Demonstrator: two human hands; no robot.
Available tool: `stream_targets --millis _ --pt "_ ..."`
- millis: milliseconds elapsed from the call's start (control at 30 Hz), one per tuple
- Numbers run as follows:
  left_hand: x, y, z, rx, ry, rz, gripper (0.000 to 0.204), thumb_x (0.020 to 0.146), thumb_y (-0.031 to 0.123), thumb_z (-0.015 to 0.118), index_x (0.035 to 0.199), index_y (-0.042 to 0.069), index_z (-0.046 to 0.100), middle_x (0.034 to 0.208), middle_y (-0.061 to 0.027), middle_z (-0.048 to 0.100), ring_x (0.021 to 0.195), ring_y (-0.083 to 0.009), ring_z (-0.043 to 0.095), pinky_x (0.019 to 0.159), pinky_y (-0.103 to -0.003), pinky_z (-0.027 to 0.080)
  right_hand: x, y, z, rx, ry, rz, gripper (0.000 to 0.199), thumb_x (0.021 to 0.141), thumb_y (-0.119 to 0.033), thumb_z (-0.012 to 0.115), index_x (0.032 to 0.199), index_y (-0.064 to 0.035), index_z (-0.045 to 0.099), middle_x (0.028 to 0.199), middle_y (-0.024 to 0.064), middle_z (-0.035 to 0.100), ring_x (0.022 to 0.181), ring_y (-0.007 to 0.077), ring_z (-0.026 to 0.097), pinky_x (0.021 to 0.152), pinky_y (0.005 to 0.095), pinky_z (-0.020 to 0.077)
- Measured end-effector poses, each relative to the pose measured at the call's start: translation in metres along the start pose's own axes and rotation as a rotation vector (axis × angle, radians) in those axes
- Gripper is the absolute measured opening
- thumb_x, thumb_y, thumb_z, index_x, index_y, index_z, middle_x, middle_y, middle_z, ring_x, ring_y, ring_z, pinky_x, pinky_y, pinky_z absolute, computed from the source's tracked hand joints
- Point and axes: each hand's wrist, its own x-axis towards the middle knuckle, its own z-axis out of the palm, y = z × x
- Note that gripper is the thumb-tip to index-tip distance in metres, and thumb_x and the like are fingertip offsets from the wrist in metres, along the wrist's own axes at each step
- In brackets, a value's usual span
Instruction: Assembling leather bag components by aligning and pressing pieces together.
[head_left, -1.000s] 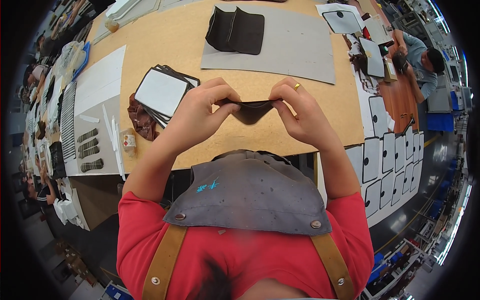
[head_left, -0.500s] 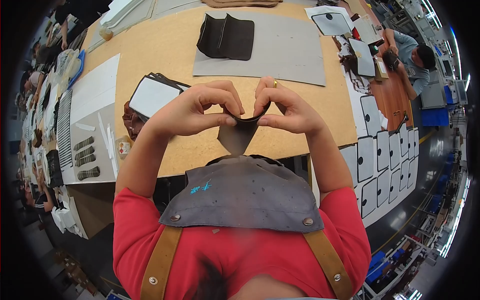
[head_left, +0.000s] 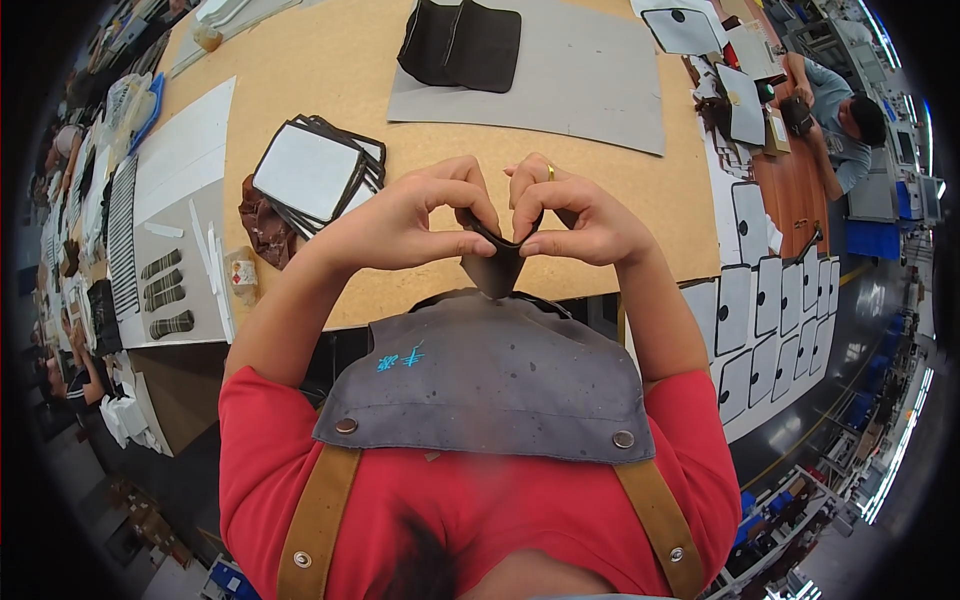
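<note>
Between my hands, in front of the apron, is a dark, thin, flexible panel that looks like leather. My left hand pinches its upper edge between thumb and fingers. My right hand, with a gold ring on one finger, pinches the same edge close by. That edge sags in a curve between the two pinches, and the rest tapers down toward the table's near edge. Beyond my left wrist lies a stack of white panels with black borders. Farther off, dark folded leather pieces rest on a grey board.
A crumpled brown piece and a small jar are by my left forearm. Rolled plaid strips lie at the left. Rows of white panels with black dots cover the right side. A co-worker sits at the far right.
My fingertips have come nearer each other, so the panel's edge bows more tightly. The view has shifted, showing more of the white stack on the left.
</note>
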Motion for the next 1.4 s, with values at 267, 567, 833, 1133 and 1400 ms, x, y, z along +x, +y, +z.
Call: stream_targets --millis 267,567,833,1133,1400 --pt "-0.004 -0.006 0.009 -0.226 -0.040 -0.053 0.011 0.074 0.007 0.074 0.079 0.004 0.065 0.082 -0.0023 0.054 0.079 -0.0125 0.052 0.072 -0.026 0.041 0.002 -0.003 -0.003 0.036 -0.113 0.023 0.012 0.071 -0.012 0.072 0.074 -0.0107 0.061 0.083 -0.0012 0.050 0.094 0.0187 0.047 0.106 0.0520 0.0160" --pt "0.000 -0.007 0.011 0.017 0.119 0.006 0.010 0.071 0.002 0.067 0.081 0.004 0.065 0.084 -0.0042 0.055 0.079 -0.0157 0.055 0.070 -0.027 0.045 0.004 -0.002 0.006 -0.320 0.095 -0.027 0.015 0.067 -0.014 0.075 0.072 -0.0140 0.060 0.089 -0.0037 0.055 0.113 0.0212 0.046 0.109 0.0534 0.0093" --pt "-0.001 -0.021 0.009 -0.252 0.076 0.046 0.008 0.073 0.004 0.067 0.081 0.004 0.064 0.088 -0.0034 0.054 0.085 -0.0145 0.053 0.076 -0.027 0.043 0.005 0.009 -0.001 -0.171 0.021 -0.070 0.008 0.071 -0.013 0.068 0.075 -0.0143 0.061 0.091 -0.0057 0.055 0.104 0.0167 0.048 0.108 0.0556 0.0113" --pt "0.002 -0.015 0.002 -0.111 0.065 -0.018 0.012 0.072 0.009 0.073 0.078 0.006 0.063 0.084 -0.0017 0.049 0.083 -0.0136 0.048 0.075 -0.027 0.039 0.010 0.013 -0.002 -0.090 0.037 -0.019 0.009 0.065 -0.007 0.066 0.070 -0.0128 0.061 0.080 -0.0045 0.055 0.099 0.0192 0.054 0.109 0.0533 0.0147" --pt "0.000 -0.019 0.008 -0.242 0.123 0.007 0.010 0.072 0.009 0.074 0.075 0.006 0.065 0.081 -0.0004 0.049 0.075 -0.0118 0.048 0.069 -0.025 0.039 0.005 0.012 -0.001 -0.097 0.046 -0.050 0.011 0.066 -0.009 0.068 0.073 -0.0119 0.060 0.084 -0.0025 0.054 0.100 0.0203 0.052 0.109 0.0526 0.0149"
